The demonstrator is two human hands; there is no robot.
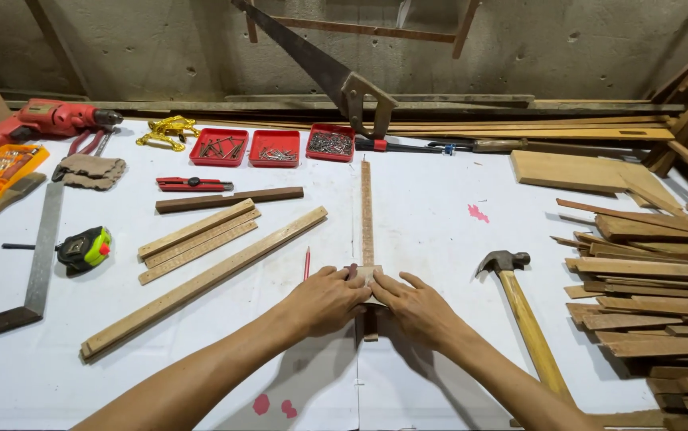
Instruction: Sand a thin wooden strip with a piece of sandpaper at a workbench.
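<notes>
Under both hands (pixel 324 299) (pixel 416 307), thin wooden strip (pixel 366 211)

Bright, even light falls on the white tabletop (pixel 440 207) from above, so shadows stay soft: a faint grey one lies under the forearms and a thin one runs beside the hammer (pixel 523 315). The concrete wall (pixel 160 48) behind is dimmer. Focus is sharp throughout, without glare, though straight edges bow slightly toward the frame's corners.
</notes>
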